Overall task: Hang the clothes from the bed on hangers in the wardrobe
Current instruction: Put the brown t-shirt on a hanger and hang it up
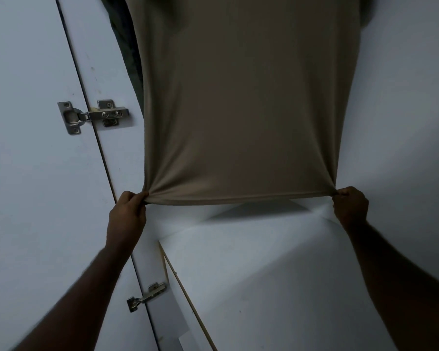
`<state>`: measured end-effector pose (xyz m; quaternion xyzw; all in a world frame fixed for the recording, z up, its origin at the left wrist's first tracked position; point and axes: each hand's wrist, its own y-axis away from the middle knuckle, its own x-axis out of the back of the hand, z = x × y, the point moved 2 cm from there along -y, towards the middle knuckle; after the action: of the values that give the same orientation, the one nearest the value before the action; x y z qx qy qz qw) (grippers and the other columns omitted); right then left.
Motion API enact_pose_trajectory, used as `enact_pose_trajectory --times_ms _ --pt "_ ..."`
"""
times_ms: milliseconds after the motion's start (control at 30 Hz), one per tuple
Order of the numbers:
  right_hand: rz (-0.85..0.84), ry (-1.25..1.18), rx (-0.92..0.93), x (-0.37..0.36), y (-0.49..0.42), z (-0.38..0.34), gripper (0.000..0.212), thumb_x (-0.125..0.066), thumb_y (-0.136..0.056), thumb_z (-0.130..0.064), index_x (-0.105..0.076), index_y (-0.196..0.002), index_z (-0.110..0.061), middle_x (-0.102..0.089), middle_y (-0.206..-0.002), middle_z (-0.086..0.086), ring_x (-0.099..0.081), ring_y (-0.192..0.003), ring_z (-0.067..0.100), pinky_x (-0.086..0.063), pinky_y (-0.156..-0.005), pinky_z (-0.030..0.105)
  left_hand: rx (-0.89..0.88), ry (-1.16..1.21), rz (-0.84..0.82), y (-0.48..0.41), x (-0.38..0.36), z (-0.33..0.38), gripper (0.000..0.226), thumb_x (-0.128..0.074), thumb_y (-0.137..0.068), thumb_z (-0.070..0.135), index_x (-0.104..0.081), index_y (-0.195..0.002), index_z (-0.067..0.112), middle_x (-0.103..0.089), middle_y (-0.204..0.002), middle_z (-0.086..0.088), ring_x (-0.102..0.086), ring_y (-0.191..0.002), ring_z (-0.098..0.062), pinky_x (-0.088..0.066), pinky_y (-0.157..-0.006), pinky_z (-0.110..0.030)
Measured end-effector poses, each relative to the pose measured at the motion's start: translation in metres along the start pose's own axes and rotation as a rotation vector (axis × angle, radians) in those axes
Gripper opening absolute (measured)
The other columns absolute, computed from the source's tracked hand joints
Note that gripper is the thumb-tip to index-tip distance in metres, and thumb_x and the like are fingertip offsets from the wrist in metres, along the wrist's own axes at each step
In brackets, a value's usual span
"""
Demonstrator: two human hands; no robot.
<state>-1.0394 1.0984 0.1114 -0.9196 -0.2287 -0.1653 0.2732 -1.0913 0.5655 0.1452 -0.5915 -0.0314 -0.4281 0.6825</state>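
Observation:
A beige T-shirt [241,102] hangs inside the white wardrobe [395,122], its top cut off by the frame, so no hanger shows. My left hand [128,211] pinches the shirt's bottom left corner. My right hand [350,203] pinches the bottom right corner. The hem is stretched taut and flat between them. A dark garment [126,39] hangs behind the shirt at the upper left.
The open wardrobe door [31,173] stands at the left, with one metal hinge [91,116] at mid height and another hinge [146,296] lower down. A white shelf [276,287] lies below the shirt, its front edge running diagonally.

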Motion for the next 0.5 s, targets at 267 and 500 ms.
enact_pose_trajectory --times_ms 267,500 --pt "0.006 0.335 0.158 0.009 0.001 -0.012 0.007 -0.053 -0.089 0.006 -0.059 -0.085 0.007 -0.06 -0.085 0.028 -0.057 -0.07 0.039 -0.043 -0.063 0.037 -0.101 -0.127 -0.13 -0.012 0.002 -0.016 0.039 -0.065 -0.072 -0.022 -0.069 -0.107 -0.006 -0.056 -0.081 -0.018 -0.056 -0.053 -0.034 -0.044 -0.051 -0.03" --pt "-0.032 0.443 0.205 0.012 0.012 -0.017 0.011 -0.046 -0.089 0.006 -0.055 -0.096 0.005 -0.057 -0.093 0.027 -0.055 -0.074 0.04 -0.041 -0.064 0.039 -0.214 -0.282 -0.298 -0.028 0.005 -0.009 0.032 -0.066 -0.072 -0.019 -0.07 -0.1 -0.005 -0.053 -0.076 -0.016 -0.053 -0.049 -0.031 -0.042 -0.047 -0.027"
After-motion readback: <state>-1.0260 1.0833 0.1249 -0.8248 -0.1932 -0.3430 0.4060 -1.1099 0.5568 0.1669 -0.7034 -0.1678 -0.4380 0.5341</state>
